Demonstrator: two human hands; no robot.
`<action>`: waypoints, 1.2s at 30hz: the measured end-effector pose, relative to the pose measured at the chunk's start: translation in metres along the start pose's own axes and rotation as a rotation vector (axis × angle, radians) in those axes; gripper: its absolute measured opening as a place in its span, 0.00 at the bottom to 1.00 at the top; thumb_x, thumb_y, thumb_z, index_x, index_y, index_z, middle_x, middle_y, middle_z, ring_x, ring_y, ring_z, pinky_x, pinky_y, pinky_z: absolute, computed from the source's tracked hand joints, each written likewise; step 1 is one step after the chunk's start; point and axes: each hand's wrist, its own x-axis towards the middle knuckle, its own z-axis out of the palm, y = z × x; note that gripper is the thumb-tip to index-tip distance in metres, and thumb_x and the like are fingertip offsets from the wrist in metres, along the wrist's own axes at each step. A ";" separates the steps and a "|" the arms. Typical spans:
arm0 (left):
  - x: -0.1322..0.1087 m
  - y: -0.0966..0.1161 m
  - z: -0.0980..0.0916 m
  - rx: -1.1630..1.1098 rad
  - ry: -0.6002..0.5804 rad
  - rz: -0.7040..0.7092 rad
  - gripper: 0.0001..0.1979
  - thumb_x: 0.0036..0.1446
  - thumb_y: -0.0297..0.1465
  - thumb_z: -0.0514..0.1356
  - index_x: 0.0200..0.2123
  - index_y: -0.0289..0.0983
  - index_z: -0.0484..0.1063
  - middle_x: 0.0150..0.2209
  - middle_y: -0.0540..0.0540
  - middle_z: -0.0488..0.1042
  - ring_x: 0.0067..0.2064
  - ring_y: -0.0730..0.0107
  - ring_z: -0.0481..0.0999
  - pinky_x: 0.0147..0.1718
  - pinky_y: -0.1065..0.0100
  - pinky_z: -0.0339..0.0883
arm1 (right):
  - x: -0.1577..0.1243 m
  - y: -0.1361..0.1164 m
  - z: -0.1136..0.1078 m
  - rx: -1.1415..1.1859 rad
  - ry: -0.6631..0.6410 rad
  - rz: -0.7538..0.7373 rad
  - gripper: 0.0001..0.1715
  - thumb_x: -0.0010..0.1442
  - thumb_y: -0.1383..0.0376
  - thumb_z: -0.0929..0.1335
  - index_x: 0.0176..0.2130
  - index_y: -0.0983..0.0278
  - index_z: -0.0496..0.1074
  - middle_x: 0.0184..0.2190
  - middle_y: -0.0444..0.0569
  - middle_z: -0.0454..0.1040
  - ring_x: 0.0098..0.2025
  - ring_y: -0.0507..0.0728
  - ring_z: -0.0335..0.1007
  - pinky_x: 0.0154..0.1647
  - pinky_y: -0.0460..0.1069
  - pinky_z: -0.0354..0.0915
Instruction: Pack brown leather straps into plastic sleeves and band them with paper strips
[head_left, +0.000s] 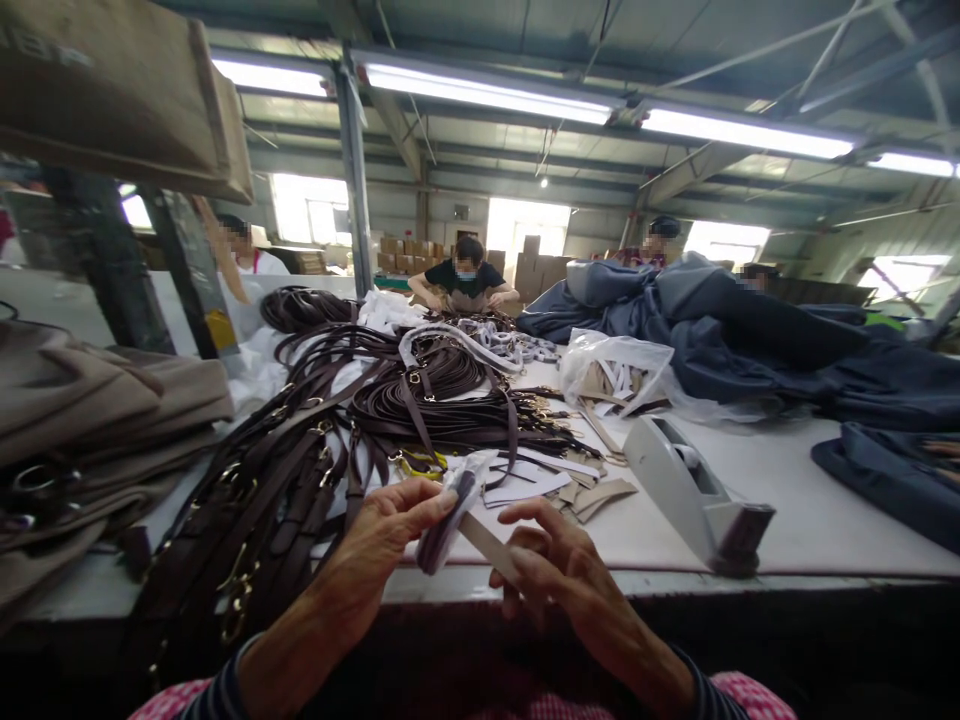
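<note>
A white worktable (772, 500) in a factory hall is seen from its near edge. Just above that edge, a dark strap piece (444, 515) sleeved in clear plastic is held up, and a pale strip (489, 548) runs out from it. The piece is pinched between thumb and fingers of the left hand (382, 545), while the end of the strip is held in the curled fingers of the right hand (566, 570). The hands are close together, joined only by the strip.

Just beyond them, pale cut pieces (592, 495) lie on the table, and coiled dark brown straps (427, 400) with brass clips are spread across it, with more straps (255, 520) hanging over the near edge to the left. To the right stand a grey tape dispenser (690, 480) and a clear plastic bag (615, 370) of pale strips. Folded taupe bags (90, 400) are stacked at far left, and navy fabric (712, 330) is heaped at right. Across the table, a co-worker (461, 275) in a black top and mask is seated with both hands at a pile of pale pieces (502, 340). Cardboard boxes (397, 255) are stacked behind, under strip lights (487, 85).
</note>
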 end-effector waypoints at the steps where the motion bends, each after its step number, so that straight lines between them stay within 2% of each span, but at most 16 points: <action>1: 0.000 0.001 -0.001 -0.007 0.003 0.001 0.20 0.57 0.48 0.68 0.33 0.35 0.79 0.30 0.49 0.72 0.33 0.68 0.65 0.35 0.69 0.59 | -0.002 0.000 -0.004 0.029 -0.018 0.003 0.18 0.66 0.54 0.70 0.50 0.64 0.71 0.34 0.51 0.80 0.29 0.55 0.78 0.22 0.42 0.64; 3: 0.000 0.003 -0.002 -0.047 0.000 -0.027 0.21 0.54 0.49 0.69 0.33 0.35 0.79 0.32 0.48 0.73 0.34 0.68 0.66 0.36 0.69 0.60 | -0.004 0.002 -0.011 0.069 -0.014 0.004 0.15 0.67 0.57 0.68 0.46 0.65 0.76 0.35 0.53 0.80 0.33 0.58 0.79 0.23 0.44 0.66; 5: 0.001 0.004 -0.001 -0.100 -0.016 -0.073 0.22 0.52 0.50 0.71 0.32 0.35 0.78 0.33 0.47 0.74 0.33 0.68 0.67 0.35 0.68 0.61 | -0.003 0.005 -0.015 0.046 0.006 -0.025 0.13 0.62 0.62 0.71 0.46 0.63 0.79 0.36 0.51 0.80 0.32 0.56 0.77 0.24 0.44 0.67; 8: 0.001 0.006 0.000 -0.118 -0.052 -0.111 0.23 0.50 0.51 0.71 0.31 0.35 0.77 0.32 0.47 0.75 0.32 0.66 0.69 0.34 0.67 0.63 | -0.001 0.008 -0.011 -0.134 -0.028 -0.100 0.16 0.57 0.68 0.74 0.47 0.59 0.81 0.40 0.49 0.80 0.36 0.55 0.76 0.32 0.46 0.69; 12: 0.005 0.015 0.001 0.029 -0.051 -0.075 0.22 0.54 0.51 0.67 0.31 0.36 0.78 0.29 0.47 0.74 0.32 0.65 0.69 0.34 0.66 0.61 | 0.002 0.005 -0.001 -0.398 -0.079 -0.256 0.10 0.66 0.66 0.71 0.46 0.58 0.82 0.36 0.48 0.81 0.36 0.55 0.75 0.36 0.48 0.68; 14: 0.010 0.019 0.001 0.195 -0.017 0.029 0.19 0.54 0.49 0.67 0.29 0.37 0.78 0.30 0.47 0.73 0.33 0.63 0.68 0.34 0.65 0.60 | 0.006 0.004 0.000 -0.510 -0.041 -0.380 0.11 0.67 0.67 0.69 0.46 0.57 0.81 0.36 0.48 0.81 0.35 0.55 0.75 0.37 0.48 0.68; 16: 0.015 0.016 0.002 0.453 0.034 0.202 0.15 0.55 0.44 0.66 0.27 0.38 0.77 0.32 0.47 0.73 0.38 0.59 0.69 0.39 0.62 0.61 | 0.013 0.006 -0.003 -0.640 0.007 -0.521 0.12 0.68 0.67 0.68 0.46 0.57 0.81 0.37 0.49 0.79 0.38 0.56 0.75 0.40 0.49 0.69; 19: 0.021 -0.002 0.010 0.851 0.044 0.440 0.08 0.60 0.34 0.63 0.28 0.39 0.77 0.37 0.45 0.74 0.47 0.54 0.68 0.48 0.58 0.62 | 0.025 0.020 -0.007 -0.779 0.071 -0.636 0.12 0.68 0.69 0.67 0.45 0.58 0.80 0.40 0.51 0.76 0.43 0.58 0.74 0.45 0.50 0.70; 21: 0.022 -0.020 0.017 1.008 -0.006 0.476 0.07 0.62 0.26 0.60 0.33 0.38 0.78 0.40 0.43 0.75 0.50 0.54 0.68 0.49 0.57 0.65 | 0.032 0.031 -0.010 -0.807 0.083 -0.610 0.12 0.68 0.70 0.66 0.43 0.59 0.79 0.45 0.52 0.76 0.46 0.58 0.75 0.47 0.50 0.70; 23: 0.022 -0.035 0.022 1.082 -0.049 0.456 0.10 0.61 0.21 0.57 0.37 0.37 0.78 0.43 0.41 0.74 0.52 0.54 0.68 0.49 0.58 0.67 | 0.037 0.040 -0.011 -0.787 0.069 -0.545 0.11 0.68 0.70 0.66 0.41 0.60 0.79 0.48 0.52 0.76 0.47 0.57 0.76 0.49 0.50 0.70; 25: 0.022 -0.043 0.023 1.082 -0.064 0.438 0.11 0.61 0.20 0.57 0.38 0.37 0.78 0.43 0.41 0.74 0.52 0.54 0.68 0.50 0.58 0.68 | 0.039 0.044 -0.011 -0.774 0.052 -0.484 0.11 0.69 0.71 0.66 0.39 0.61 0.78 0.46 0.51 0.78 0.45 0.56 0.76 0.48 0.49 0.70; 28: 0.024 -0.042 0.018 0.982 -0.074 0.434 0.09 0.62 0.24 0.58 0.35 0.38 0.79 0.41 0.42 0.74 0.51 0.55 0.69 0.51 0.58 0.67 | 0.043 0.036 -0.010 -0.795 0.043 -0.403 0.10 0.69 0.70 0.67 0.36 0.62 0.78 0.40 0.49 0.78 0.41 0.55 0.75 0.45 0.48 0.68; 32: 0.029 -0.035 0.007 0.790 -0.103 0.382 0.10 0.62 0.29 0.57 0.36 0.39 0.80 0.41 0.43 0.77 0.50 0.54 0.71 0.52 0.56 0.63 | 0.049 0.019 -0.008 -0.852 0.032 -0.313 0.10 0.68 0.68 0.68 0.35 0.63 0.78 0.34 0.46 0.77 0.36 0.54 0.73 0.40 0.46 0.64; 34: 0.032 -0.033 0.005 0.688 -0.040 0.334 0.10 0.62 0.31 0.57 0.39 0.40 0.79 0.40 0.44 0.78 0.47 0.55 0.74 0.50 0.58 0.63 | 0.052 0.013 -0.007 -0.893 0.031 -0.298 0.10 0.67 0.69 0.68 0.33 0.64 0.78 0.32 0.46 0.76 0.35 0.53 0.71 0.38 0.46 0.62; 36: 0.034 -0.034 0.007 0.604 0.046 0.284 0.10 0.61 0.33 0.58 0.44 0.40 0.78 0.35 0.46 0.78 0.40 0.58 0.76 0.43 0.60 0.63 | 0.056 0.011 -0.007 -0.908 0.042 -0.280 0.09 0.65 0.70 0.69 0.32 0.64 0.77 0.31 0.45 0.74 0.34 0.53 0.69 0.37 0.46 0.61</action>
